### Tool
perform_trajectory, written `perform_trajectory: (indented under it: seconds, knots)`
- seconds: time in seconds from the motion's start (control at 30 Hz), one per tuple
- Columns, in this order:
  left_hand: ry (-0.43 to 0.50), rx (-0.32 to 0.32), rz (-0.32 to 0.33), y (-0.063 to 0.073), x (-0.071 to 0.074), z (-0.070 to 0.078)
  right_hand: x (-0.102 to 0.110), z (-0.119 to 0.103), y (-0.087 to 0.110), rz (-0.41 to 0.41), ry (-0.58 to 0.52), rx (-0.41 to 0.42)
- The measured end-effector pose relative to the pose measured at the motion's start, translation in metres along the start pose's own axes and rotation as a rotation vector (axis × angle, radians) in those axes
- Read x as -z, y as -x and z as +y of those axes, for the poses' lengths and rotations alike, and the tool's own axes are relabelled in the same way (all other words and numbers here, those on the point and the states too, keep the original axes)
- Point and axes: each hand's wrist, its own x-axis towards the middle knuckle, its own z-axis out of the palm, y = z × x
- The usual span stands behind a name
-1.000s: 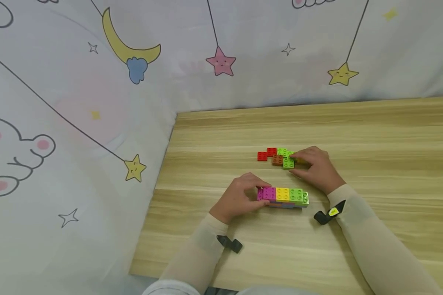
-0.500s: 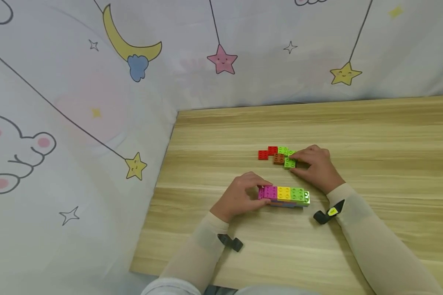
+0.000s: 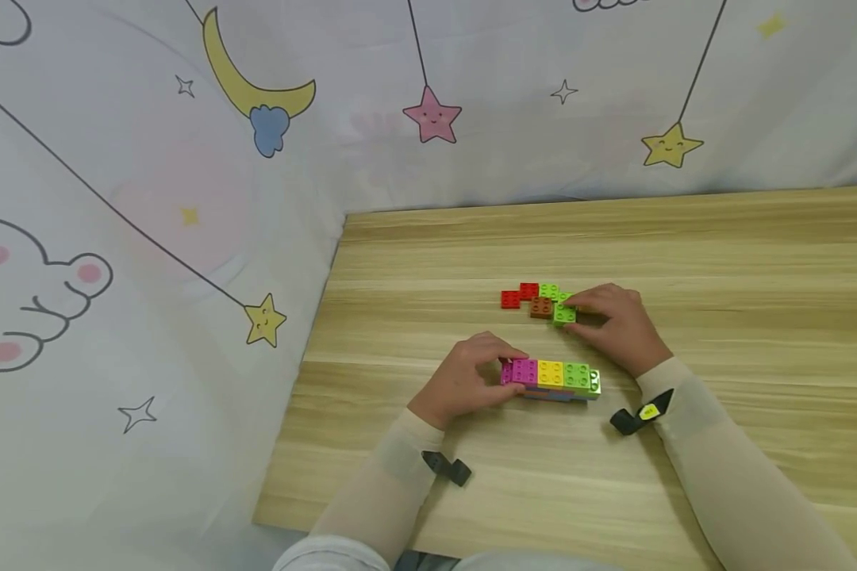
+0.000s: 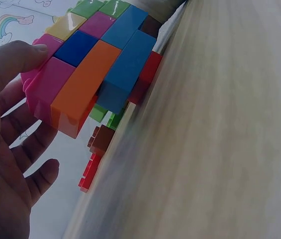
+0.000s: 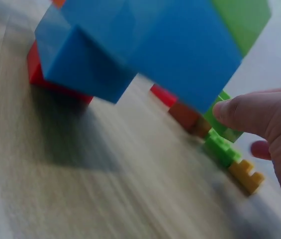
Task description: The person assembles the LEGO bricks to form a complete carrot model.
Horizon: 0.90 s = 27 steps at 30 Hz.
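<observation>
A built block of toy bricks [image 3: 551, 374] stands on the table, with magenta, yellow and green bricks on top. My left hand [image 3: 464, 382] grips its magenta end, thumb on the near side and fingers on the far side. Blue, orange and magenta bricks [image 4: 85, 89] make up its side in the left wrist view. With thumb and fingers my right hand [image 3: 620, 327] pinches a light green brick [image 3: 564, 315] at the edge of the loose bricks. In the right wrist view this green brick [image 5: 225, 125] sits higher than the loose ones beyond it.
Behind the block lie loose bricks: two red bricks [image 3: 519, 295], a brown brick [image 3: 540, 307] and other green bricks [image 3: 549, 291]. An orange-yellow brick [image 5: 246, 177] shows in the right wrist view. The wooden table [image 3: 428, 254] meets a printed curtain [image 3: 500, 159] at its back and left.
My right hand has taken the light green brick and shifted it slightly to the right and up, away from the brown brick. The left hand keeps its grip on the block.
</observation>
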Motion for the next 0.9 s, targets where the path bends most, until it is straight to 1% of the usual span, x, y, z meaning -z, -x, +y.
perform_trajectory:
  seconds: [0.07,0.17,0.23,0.3,0.37,0.43,0.5,0.57,0.63,0.73,0.83,0.9]
  knots:
    - [0.005,0.003,0.001,0.000,0.000,0.000,0.004,-0.003,0.002,0.002,-0.028,-0.035]
    - [0.004,0.003,0.002,0.000,0.000,0.000,0.014,-0.014,0.009,0.036,-0.072,-0.074]
    - [0.000,0.002,0.001,0.000,0.000,0.000,0.021,-0.023,0.015,0.076,-0.093,-0.067]
    - [-0.009,-0.002,0.004,0.000,-0.001,0.001,0.028,-0.034,0.022,0.115,-0.137,-0.030]
    - [-0.027,-0.007,0.009,0.000,0.000,0.001,0.032,-0.045,0.029,0.151,-0.174,0.029]
    - [-0.046,-0.008,0.024,-0.001,0.000,0.002,0.034,-0.055,0.035,0.176,-0.209,0.097]
    - [-0.061,-0.008,0.045,-0.002,0.002,0.002,0.034,-0.064,0.040,0.190,-0.219,0.147]
    - [-0.068,-0.005,0.061,-0.003,0.003,0.002,0.033,-0.070,0.043,0.188,-0.225,0.195]
    - [-0.064,-0.006,0.070,-0.003,0.003,0.001,0.032,-0.075,0.044,0.168,-0.225,0.230]
    - [-0.059,-0.005,0.065,-0.002,0.003,0.000,0.029,-0.078,0.045,0.138,-0.216,0.276]
    - [-0.061,0.000,0.064,-0.001,0.001,-0.001,0.028,-0.078,0.046,0.109,-0.202,0.292]
    - [-0.062,0.004,0.067,-0.001,0.001,-0.001,0.028,-0.077,0.046,0.088,-0.196,0.283]
